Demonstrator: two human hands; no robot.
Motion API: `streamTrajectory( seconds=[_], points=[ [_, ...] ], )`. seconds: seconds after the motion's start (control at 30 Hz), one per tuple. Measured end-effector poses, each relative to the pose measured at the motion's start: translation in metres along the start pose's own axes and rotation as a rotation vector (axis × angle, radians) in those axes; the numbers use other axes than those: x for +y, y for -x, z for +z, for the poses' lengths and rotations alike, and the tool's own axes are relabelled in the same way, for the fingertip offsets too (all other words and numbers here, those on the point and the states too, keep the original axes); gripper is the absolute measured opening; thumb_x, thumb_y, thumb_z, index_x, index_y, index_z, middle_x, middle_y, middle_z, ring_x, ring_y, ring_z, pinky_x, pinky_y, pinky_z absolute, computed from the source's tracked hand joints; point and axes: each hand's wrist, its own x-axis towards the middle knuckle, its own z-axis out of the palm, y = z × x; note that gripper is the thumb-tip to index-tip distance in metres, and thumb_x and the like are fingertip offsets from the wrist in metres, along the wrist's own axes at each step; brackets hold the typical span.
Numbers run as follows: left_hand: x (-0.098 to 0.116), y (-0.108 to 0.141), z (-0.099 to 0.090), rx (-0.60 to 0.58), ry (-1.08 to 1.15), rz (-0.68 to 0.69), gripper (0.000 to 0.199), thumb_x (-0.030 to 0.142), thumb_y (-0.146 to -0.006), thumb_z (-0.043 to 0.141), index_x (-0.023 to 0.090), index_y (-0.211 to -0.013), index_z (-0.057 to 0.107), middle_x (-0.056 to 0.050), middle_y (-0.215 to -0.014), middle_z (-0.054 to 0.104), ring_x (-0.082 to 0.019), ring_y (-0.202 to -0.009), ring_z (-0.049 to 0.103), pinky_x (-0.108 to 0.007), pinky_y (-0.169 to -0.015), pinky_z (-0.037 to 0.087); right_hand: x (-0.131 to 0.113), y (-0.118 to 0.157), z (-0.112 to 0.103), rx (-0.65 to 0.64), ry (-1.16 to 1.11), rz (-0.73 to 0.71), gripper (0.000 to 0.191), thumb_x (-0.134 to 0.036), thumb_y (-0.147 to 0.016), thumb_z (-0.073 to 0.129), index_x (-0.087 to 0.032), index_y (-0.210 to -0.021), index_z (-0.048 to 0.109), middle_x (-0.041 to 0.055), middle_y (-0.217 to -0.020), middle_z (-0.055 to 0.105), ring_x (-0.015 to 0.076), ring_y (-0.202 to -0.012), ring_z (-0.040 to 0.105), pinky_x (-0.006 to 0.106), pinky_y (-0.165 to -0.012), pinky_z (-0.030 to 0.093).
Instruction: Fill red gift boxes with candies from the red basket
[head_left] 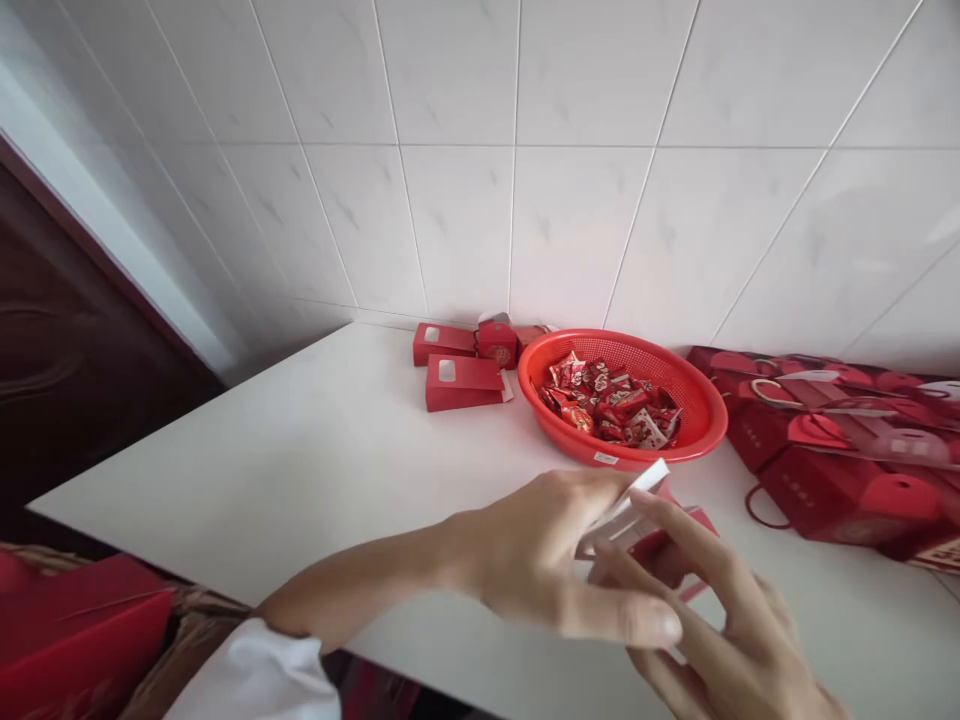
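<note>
A small red paper box point(703, 520) with a pale inside and an upturned white flap is between my two hands, just in front of a red basket point(622, 445). My left hand point(536, 550) comes in from the left and is closed around the box's near side, thumb stretched along the front. From the lower right, my right hand point(727, 610) has its fingers curled on the box, the index finger at the white flap. Both hands hide much of the box. Wrapped candies point(615, 405) fill the bottom of the basket.
Red boxes with little windows point(466, 382) lie at the back by the tiled wall point(457, 210). Many red handled boxes point(832, 480) are piled on the right of the white table point(247, 480). A carton with red packaging point(82, 630) stands at the lower left.
</note>
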Motion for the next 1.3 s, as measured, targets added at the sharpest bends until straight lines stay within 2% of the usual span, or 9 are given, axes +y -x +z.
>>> streamTrajectory(
  seconds=[0.17,0.27,0.33,0.57,0.67,0.8,1.0,1.13,1.3],
  points=[
    [-0.016,-0.010,-0.007,0.129,-0.163,0.058,0.019,0.031,-0.097,0.056,0.018,-0.104,0.069,-0.006,-0.100,0.071,-0.018,-0.088,0.065,-0.029,-0.078,0.051,0.003,-0.007,0.012,0.041,-0.048,0.092,0.019,-0.002,-0.091,0.059,-0.016,-0.102,0.067,0.0133,-0.104,0.066,0.0166,-0.075,0.067,0.027,-0.061,0.058],
    [-0.025,-0.017,-0.014,0.166,-0.218,0.061,0.033,0.028,-0.100,0.049,0.018,-0.070,0.058,0.001,-0.069,0.055,-0.012,-0.063,0.049,-0.025,-0.061,0.040,0.005,-0.008,0.012,0.080,-0.107,0.173,0.027,0.002,-0.089,0.059,-0.016,-0.108,0.066,0.0115,-0.099,0.064,0.0175,-0.080,0.068,0.027,-0.065,0.058],
    [-0.028,-0.020,-0.020,0.201,-0.174,0.035,0.040,0.029,-0.101,0.048,0.017,-0.063,0.050,0.003,-0.062,0.045,-0.011,-0.058,0.040,-0.025,-0.056,0.033,0.003,-0.009,0.010,0.110,-0.172,0.214,0.032,0.003,-0.089,0.058,-0.018,-0.111,0.065,0.0108,-0.100,0.063,0.0180,-0.085,0.069,0.026,-0.068,0.059],
    [-0.032,-0.025,-0.041,0.103,0.222,-0.244,0.036,0.047,-0.094,0.059,0.015,-0.084,0.070,0.000,-0.071,0.058,-0.011,-0.061,0.047,-0.023,-0.054,0.033,-0.004,-0.017,0.008,0.012,-0.445,0.241,0.035,-0.002,-0.091,0.053,-0.018,-0.121,0.062,0.0143,-0.108,0.062,0.0201,-0.098,0.069,0.029,-0.080,0.061],
    [-0.048,-0.034,-0.047,0.078,0.329,-0.363,0.038,0.052,-0.086,0.068,0.015,-0.079,0.070,0.000,-0.069,0.059,-0.011,-0.058,0.047,-0.022,-0.052,0.032,0.007,-0.021,0.016,-0.015,-0.495,0.266,0.031,-0.006,-0.092,0.053,-0.019,-0.119,0.062,0.0120,-0.104,0.063,0.0172,-0.086,0.068,0.027,-0.072,0.061],
    [-0.072,-0.048,-0.047,0.179,0.445,-0.444,0.039,0.054,-0.074,0.078,0.016,-0.078,0.071,0.001,-0.068,0.061,-0.010,-0.057,0.047,-0.022,-0.051,0.032,0.033,-0.024,0.024,-0.035,-0.488,0.377,0.027,-0.008,-0.093,0.053,-0.022,-0.115,0.063,0.0073,-0.100,0.064,0.0119,-0.068,0.063,0.025,-0.063,0.059],
    [-0.077,-0.051,-0.044,0.145,0.430,-0.427,0.042,0.057,-0.076,0.076,0.016,-0.072,0.067,0.002,-0.065,0.057,-0.009,-0.056,0.044,-0.022,-0.051,0.031,0.050,-0.018,0.016,-0.077,-0.462,0.329,0.018,-0.012,-0.095,0.057,-0.020,-0.107,0.068,0.0079,-0.098,0.066,0.0135,-0.071,0.063,0.026,-0.063,0.058],
    [-0.061,-0.049,-0.050,0.107,0.266,-0.336,0.045,0.060,-0.084,0.068,0.016,-0.075,0.067,0.000,-0.068,0.058,-0.011,-0.059,0.047,-0.022,-0.054,0.036,0.056,-0.024,0.000,0.033,-0.473,0.296,0.018,-0.013,-0.095,0.057,-0.020,-0.107,0.069,0.0096,-0.102,0.069,0.0146,-0.079,0.066,0.025,-0.064,0.058],
    [-0.051,-0.065,-0.078,0.187,0.040,-0.178,0.045,0.060,-0.088,0.062,0.016,-0.085,0.070,-0.004,-0.078,0.067,-0.016,-0.072,0.060,-0.029,-0.071,0.050,0.104,-0.043,-0.004,0.201,-0.376,0.491,0.012,-0.020,-0.091,0.060,-0.020,-0.090,0.072,0.0058,-0.094,0.072,0.0154,-0.074,0.066,0.027,-0.065,0.056]
  ],
)
